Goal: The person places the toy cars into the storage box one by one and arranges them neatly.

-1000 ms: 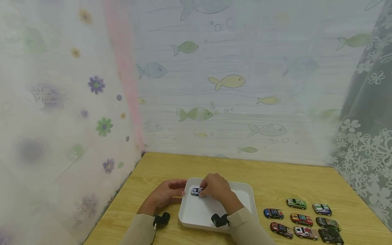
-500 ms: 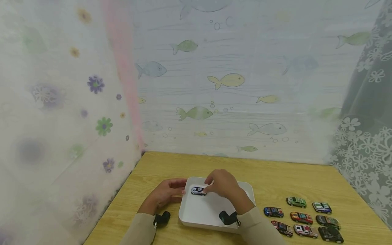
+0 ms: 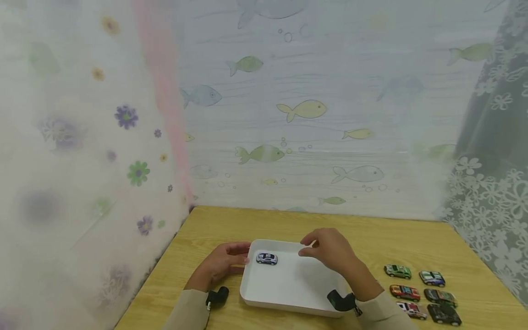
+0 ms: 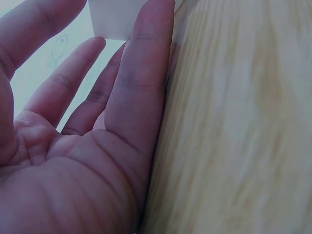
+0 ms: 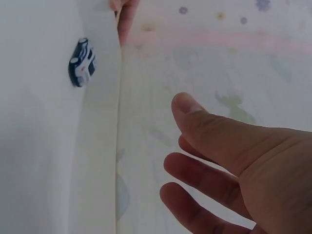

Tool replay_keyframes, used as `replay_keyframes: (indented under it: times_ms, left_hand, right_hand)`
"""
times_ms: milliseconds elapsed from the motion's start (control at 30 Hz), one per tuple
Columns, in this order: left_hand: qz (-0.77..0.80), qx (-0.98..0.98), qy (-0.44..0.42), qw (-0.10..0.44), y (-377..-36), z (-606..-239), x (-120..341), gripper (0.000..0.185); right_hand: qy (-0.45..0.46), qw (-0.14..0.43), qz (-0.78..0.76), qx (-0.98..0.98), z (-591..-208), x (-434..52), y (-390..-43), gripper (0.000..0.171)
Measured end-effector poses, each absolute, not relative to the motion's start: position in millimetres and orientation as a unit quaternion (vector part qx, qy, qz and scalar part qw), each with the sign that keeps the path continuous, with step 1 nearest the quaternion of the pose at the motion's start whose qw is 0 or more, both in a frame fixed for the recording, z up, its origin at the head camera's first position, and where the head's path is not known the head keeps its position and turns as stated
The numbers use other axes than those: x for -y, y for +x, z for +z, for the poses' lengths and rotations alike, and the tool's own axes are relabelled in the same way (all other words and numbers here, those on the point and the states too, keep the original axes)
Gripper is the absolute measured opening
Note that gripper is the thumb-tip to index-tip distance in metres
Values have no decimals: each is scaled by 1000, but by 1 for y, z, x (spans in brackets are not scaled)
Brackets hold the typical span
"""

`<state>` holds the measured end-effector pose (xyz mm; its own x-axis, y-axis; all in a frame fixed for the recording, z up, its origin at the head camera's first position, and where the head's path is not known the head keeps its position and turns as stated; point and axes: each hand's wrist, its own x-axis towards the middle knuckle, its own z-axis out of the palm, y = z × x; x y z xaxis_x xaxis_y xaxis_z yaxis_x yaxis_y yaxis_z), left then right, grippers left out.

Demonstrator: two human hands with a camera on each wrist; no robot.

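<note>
Change: the right hand (image 3: 330, 250) has been lifted off the toy car (image 3: 266, 258) and drawn rightward; the car is left alone.
Right hand: fingers are held loosely apart above the white tray (image 3: 288, 293), nothing gripped.
Left hand (image 3: 224, 263): fingers are laid straight on the tabletop (image 3: 214, 229), touching the tray's left rim.
Toy car: it is set in the tray's far-left part, long axis left-right; its facing cannot be told.
Other cars (image 3: 420, 288): grouped right of the tray.

White tray (image 3: 288, 293), white-and-blue toy car (image 3: 266, 258).
</note>
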<state>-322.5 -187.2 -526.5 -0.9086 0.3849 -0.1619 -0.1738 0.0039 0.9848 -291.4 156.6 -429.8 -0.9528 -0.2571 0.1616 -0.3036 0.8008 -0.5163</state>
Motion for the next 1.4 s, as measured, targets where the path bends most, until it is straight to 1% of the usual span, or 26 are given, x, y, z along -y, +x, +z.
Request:
replay_keyframes:
  times_ms: [367,667,867,967,1167,1400]
  left_hand:
    - [703,-678,78,199,-324,-527,188,60]
    - [706,-676,87,195,-323,-528,189,62]
    - [708,-670,91,201,-322,-527,190,61]
    - [707,-672,90,203,-322,-528,189,61]
    - [705,-674,83,203,-321,-527,190,61]
    - [707,-671,86,206,-323,-525,188,62]
  right_hand:
    - [183,70,297,935,-440,-218,-277,24]
    - [206,75,305,927,-446,-266,-270,28]
    - [206,31,291,934,-451,-294,-270,28]
    - [204,5,293,934,-452,-302,-269,32]
    - [216,-62,324,919,-458,-315,-271,33]
    - [214,-86,338,913,-458,-326,-272,33]
